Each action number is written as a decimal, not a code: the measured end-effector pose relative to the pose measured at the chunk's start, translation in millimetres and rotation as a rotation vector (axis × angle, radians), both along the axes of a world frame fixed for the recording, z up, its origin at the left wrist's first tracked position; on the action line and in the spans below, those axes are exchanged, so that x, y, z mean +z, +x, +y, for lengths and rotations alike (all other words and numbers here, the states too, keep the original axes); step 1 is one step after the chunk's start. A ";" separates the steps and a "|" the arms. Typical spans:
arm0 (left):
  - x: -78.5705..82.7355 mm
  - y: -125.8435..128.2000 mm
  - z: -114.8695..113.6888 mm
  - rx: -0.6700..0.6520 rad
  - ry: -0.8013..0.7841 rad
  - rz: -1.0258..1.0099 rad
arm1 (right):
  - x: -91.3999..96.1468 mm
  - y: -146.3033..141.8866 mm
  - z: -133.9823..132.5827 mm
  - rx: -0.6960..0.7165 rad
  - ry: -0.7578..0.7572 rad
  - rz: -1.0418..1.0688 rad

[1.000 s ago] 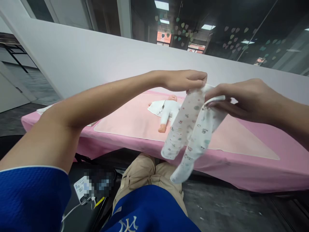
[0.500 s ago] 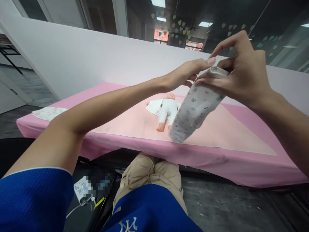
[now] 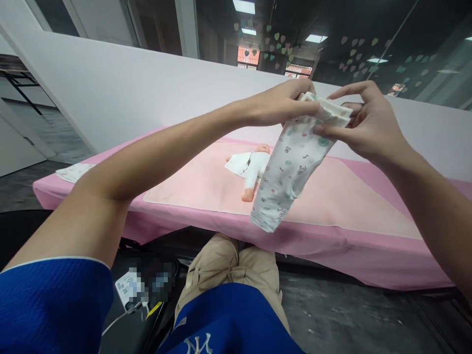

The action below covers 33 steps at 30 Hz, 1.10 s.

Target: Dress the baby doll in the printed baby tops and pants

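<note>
Both my hands hold up a pair of white baby trousers (image 3: 289, 169) with small coloured prints. My left hand (image 3: 282, 103) pinches the waistband from the left. My right hand (image 3: 363, 123) grips the same waistband from the right, thumb underneath and fingers curled over. The trousers hang down in the air with both legs together. Behind them a baby doll (image 3: 254, 167) in a white top lies on its back on a pale pink mat (image 3: 195, 182), feet toward me, partly hidden by the cloth.
The mat lies on a table with a pink cover (image 3: 368, 255), against a white low wall (image 3: 129, 88). A folded printed cloth (image 3: 73, 172) sits at the table's far left end. My knees in tan trousers (image 3: 228, 268) are below the table edge.
The trousers first hung with two legs apart, then were swung up and bunched. Now they hang down again as one folded piece. Both hands rose and came close together at the waistband.
</note>
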<state>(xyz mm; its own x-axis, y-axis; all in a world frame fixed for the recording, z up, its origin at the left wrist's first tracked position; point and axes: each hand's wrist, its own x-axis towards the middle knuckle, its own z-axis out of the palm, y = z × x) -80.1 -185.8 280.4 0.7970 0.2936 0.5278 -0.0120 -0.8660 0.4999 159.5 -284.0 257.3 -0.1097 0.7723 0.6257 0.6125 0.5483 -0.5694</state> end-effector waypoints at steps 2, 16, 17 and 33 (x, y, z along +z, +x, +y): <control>12.3 5.1 -1.0 0.044 0.141 0.071 | 4.5 -8.4 -1.1 -0.035 -0.002 -0.002; 35.4 21.4 29.6 0.234 0.486 0.296 | -204.5 -32.5 11.8 0.216 -0.597 0.491; 38.3 14.4 37.0 0.279 0.496 0.307 | -221.8 -39.4 14.6 0.199 -0.637 0.540; -113.2 -358.1 270.8 1.162 -0.438 0.469 | -251.2 -229.6 195.9 0.434 -1.111 0.596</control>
<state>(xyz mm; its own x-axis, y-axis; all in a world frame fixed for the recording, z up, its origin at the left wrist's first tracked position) -438.2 85.0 167.2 0.0473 0.9981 -0.0385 0.8702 -0.0223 0.4921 -70.2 -88.1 6.1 -0.4062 0.8725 -0.2714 0.0101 -0.2927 -0.9562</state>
